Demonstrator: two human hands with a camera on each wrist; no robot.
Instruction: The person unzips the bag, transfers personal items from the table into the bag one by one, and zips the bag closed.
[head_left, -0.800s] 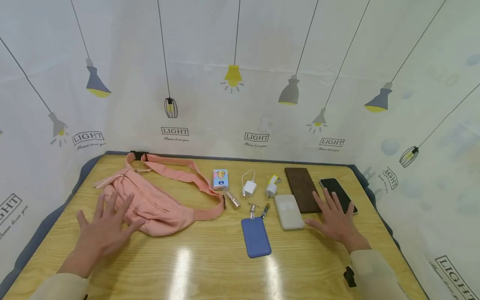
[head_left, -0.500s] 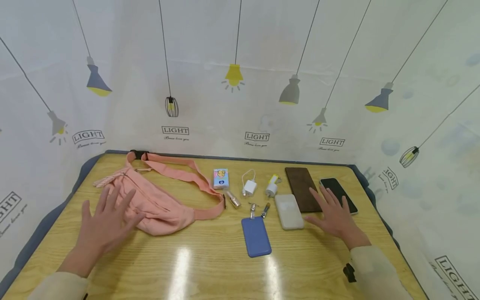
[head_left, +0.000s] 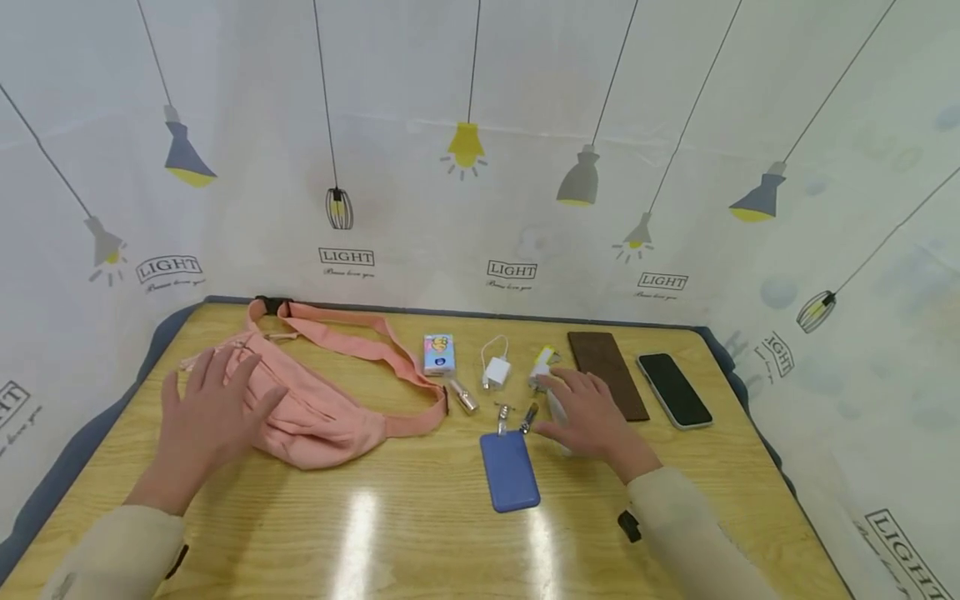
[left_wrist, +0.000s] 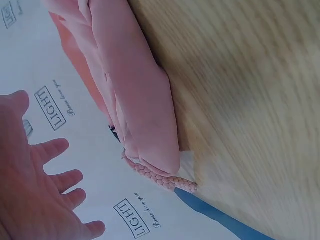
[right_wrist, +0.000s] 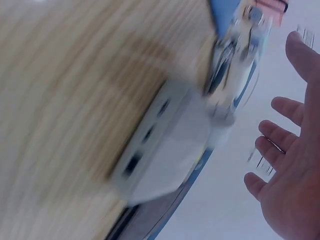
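My left hand (head_left: 206, 425), fingers spread, hovers beside a pink waist bag (head_left: 322, 421) at the left of the table. The left wrist view shows that hand (left_wrist: 40, 180) apart from the bag (left_wrist: 135, 85) and its braided pull (left_wrist: 160, 177). Above a white power bank (right_wrist: 170, 150) is my right hand (head_left: 592, 417), covering most of it in the head view. In the right wrist view its fingers are extended and a gap separates the hand (right_wrist: 290, 145) from the power bank's ported end. A blue card holder (head_left: 510, 471) with a metal clip lies just left of it.
Along the back lie a small blue printed pack (head_left: 438, 354), a shiny tube (head_left: 463, 397), a white charger with cable (head_left: 496, 372) and a white-and-yellow plug (head_left: 538, 367). Farther right are a brown flat wallet (head_left: 609, 375) and a black-screened phone (head_left: 675, 392). Printed curtains surround the table.
My right hand has moved left, from beside the phone and wallet to over the power bank. The left hand stays near the bag with little movement. No object has shifted.
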